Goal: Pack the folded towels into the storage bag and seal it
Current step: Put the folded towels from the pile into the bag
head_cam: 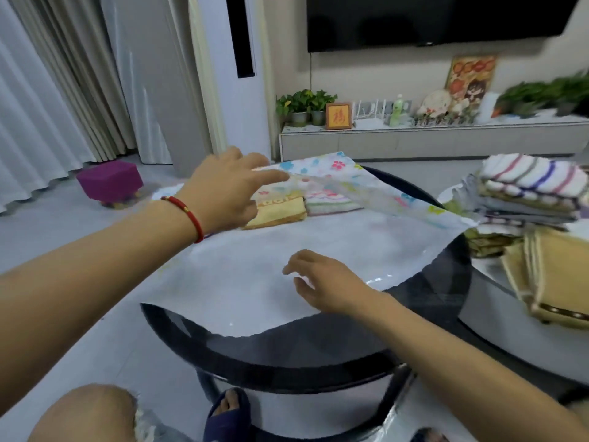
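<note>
Clear storage bag point(287, 250) spread flat across the round dark glass bench point(439, 282), flowered top flap point(366, 180) lifted at the far side. Two folded towels inside at the far end: yellow towel point(280, 215) on the left, pastel striped towel point(331, 202) just beside it on the right. Left hand point(229, 189), red bracelet point(188, 215) at the wrist, reaching over the yellow towel, fingers straight against the flap's edge, grip open and closed round nothing. Right hand point(322, 282) low over the near part of the bag, fingers loosely spread, holding nothing; contact with the plastic hard to tell. Stack of folded towels point(529, 193) on a white bench point(510, 314) to the right, well apart from the bag.
</note>
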`<state>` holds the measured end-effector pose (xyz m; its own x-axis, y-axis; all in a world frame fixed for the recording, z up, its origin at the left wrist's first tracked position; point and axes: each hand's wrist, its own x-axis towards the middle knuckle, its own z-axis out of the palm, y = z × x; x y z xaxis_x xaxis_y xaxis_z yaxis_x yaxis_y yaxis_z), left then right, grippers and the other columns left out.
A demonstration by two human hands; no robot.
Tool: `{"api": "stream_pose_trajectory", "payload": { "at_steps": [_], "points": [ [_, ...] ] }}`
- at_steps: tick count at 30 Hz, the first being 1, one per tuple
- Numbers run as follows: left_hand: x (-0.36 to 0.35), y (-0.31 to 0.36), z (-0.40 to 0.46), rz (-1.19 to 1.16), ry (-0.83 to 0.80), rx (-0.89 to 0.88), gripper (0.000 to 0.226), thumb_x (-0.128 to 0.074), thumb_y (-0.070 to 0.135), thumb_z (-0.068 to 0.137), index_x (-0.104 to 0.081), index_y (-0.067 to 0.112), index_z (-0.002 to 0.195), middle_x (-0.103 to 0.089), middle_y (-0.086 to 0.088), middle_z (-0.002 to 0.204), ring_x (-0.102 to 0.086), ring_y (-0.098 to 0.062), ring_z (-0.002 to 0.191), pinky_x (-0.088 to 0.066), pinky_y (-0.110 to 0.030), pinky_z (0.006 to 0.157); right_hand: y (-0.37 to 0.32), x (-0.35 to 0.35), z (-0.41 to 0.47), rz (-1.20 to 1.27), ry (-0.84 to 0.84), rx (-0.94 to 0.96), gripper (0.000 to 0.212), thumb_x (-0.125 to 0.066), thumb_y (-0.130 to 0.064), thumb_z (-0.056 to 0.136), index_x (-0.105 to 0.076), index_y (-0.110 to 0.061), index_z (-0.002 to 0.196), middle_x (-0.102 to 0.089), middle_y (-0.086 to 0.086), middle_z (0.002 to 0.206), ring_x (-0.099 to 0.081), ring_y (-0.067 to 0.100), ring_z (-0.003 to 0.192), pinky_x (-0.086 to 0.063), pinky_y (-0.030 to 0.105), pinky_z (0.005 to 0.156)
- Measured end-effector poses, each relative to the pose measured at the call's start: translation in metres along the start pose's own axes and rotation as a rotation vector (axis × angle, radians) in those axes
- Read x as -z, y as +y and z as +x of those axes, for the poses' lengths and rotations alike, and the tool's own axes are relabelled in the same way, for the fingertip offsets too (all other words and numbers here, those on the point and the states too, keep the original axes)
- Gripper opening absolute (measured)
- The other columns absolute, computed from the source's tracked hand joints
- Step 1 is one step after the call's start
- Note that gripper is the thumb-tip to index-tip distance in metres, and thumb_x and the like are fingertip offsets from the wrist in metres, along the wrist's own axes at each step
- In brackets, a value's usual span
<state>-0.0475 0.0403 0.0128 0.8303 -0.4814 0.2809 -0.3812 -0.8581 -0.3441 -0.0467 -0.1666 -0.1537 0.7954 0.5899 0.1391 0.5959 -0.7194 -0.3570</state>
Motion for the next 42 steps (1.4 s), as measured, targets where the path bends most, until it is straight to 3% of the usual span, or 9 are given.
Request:
{"api": "stream_pose_trajectory", "payload": {
  "at_steps": [4, 7, 13, 17, 26, 29, 33, 37, 42],
  "points": [
    [-0.015, 0.051, 0.035, 0.167, 0.048, -0.137, 0.060, -0.055, 0.040, 0.088, -0.036, 0.043, 0.145, -0.045, 0.000, 0.145, -0.046, -0.030, 0.115, -0.043, -0.040, 0.079, 0.078, 0.047, -0.108, -0.066, 0.159, -0.211, 0.025, -0.054, -0.024, 0.097, -0.072, -0.026, 0.114, -0.066, -0.010, 0.119, -0.066, 0.013, 0.089, -0.054, 0.034, 0.078],
    [-0.023, 0.091, 0.065, 0.208, 0.030, -0.204, 0.063, -0.057, 0.034, 0.086, -0.034, 0.043, 0.145, -0.046, 0.002, 0.142, -0.044, -0.030, 0.117, -0.043, -0.043, 0.083, 0.142, 0.079, -0.166, -0.081, 0.396, -0.489, 0.020, -0.058, -0.020, 0.092, -0.077, -0.016, 0.100, -0.072, 0.003, 0.102, -0.067, 0.024, 0.089, -0.055, 0.039, 0.077],
    [-0.036, 0.147, 0.111, 0.173, 0.015, -0.194, 0.064, -0.051, 0.025, 0.086, -0.031, 0.041, 0.144, -0.052, 0.004, 0.134, -0.047, -0.028, 0.110, -0.042, -0.040, 0.079, 0.246, 0.112, -0.228, -0.122, 0.737, -1.268, 0.035, -0.052, -0.024, 0.100, -0.062, -0.020, 0.134, -0.050, 0.017, 0.144, -0.043, 0.038, 0.135, -0.034, 0.052, 0.111],
    [-0.038, 0.153, 0.134, 0.120, 0.074, -0.202, 0.063, -0.052, 0.029, 0.086, -0.035, 0.037, 0.145, -0.055, 0.005, 0.135, -0.050, -0.029, 0.111, -0.042, -0.039, 0.076, 0.282, 0.115, -0.252, 0.038, 0.733, -1.558, 0.038, -0.043, -0.030, 0.104, -0.050, -0.019, 0.140, -0.046, 0.026, 0.143, -0.041, 0.046, 0.132, -0.031, 0.055, 0.109],
    [-0.035, 0.159, 0.149, 0.008, 0.092, -0.184, 0.060, -0.057, 0.036, 0.088, -0.039, 0.039, 0.145, -0.058, 0.001, 0.136, -0.053, -0.033, 0.112, -0.046, -0.040, 0.072, 0.297, 0.146, -0.267, 0.285, 0.602, -1.408, 0.039, -0.071, -0.023, 0.089, -0.056, -0.029, 0.124, -0.057, 0.013, 0.135, -0.056, 0.036, 0.112, -0.051, 0.045, 0.088],
    [-0.036, 0.154, 0.147, 0.026, 0.084, -0.168, 0.067, -0.055, 0.026, 0.086, -0.032, 0.047, 0.145, -0.059, 0.002, 0.132, -0.056, -0.032, 0.104, -0.044, -0.035, 0.064, 0.284, 0.150, -0.276, 0.485, 0.715, -1.221, 0.033, -0.077, -0.016, 0.085, -0.063, -0.029, 0.112, -0.058, 0.010, 0.132, -0.059, 0.034, 0.107, -0.057, 0.046, 0.082],
    [-0.032, 0.138, 0.149, 0.050, 0.064, -0.147, 0.076, -0.051, 0.013, 0.085, -0.026, 0.050, 0.146, -0.060, -0.002, 0.112, -0.053, -0.028, 0.080, -0.032, -0.026, 0.046, 0.238, 0.163, -0.282, 0.908, 0.816, -0.956, 0.030, -0.074, -0.009, 0.087, -0.069, -0.029, 0.110, -0.059, 0.012, 0.125, -0.065, 0.034, 0.093, -0.058, 0.037, 0.053],
    [-0.020, 0.121, 0.158, 0.011, 0.046, -0.119, 0.085, -0.051, -0.001, 0.085, -0.024, 0.048, 0.149, -0.059, -0.005, 0.099, -0.048, -0.027, 0.072, -0.032, -0.026, 0.045, 0.181, 0.182, -0.273, 1.218, 0.666, -0.700, 0.025, -0.075, -0.019, 0.087, -0.073, -0.029, 0.109, -0.065, 0.011, 0.113, -0.071, 0.024, 0.072, -0.058, 0.034, 0.050],
    [0.002, 0.109, 0.166, -0.087, -0.027, -0.088, 0.093, -0.050, -0.011, 0.080, -0.024, 0.043, 0.151, -0.062, -0.013, 0.106, -0.048, -0.025, 0.073, -0.027, -0.029, 0.045, 0.121, 0.165, -0.199, 1.535, 0.380, -0.461, 0.033, -0.075, -0.015, 0.083, -0.078, -0.017, 0.116, -0.075, 0.007, 0.107, -0.072, 0.019, 0.077, -0.063, 0.029, 0.057]
  ]
}}
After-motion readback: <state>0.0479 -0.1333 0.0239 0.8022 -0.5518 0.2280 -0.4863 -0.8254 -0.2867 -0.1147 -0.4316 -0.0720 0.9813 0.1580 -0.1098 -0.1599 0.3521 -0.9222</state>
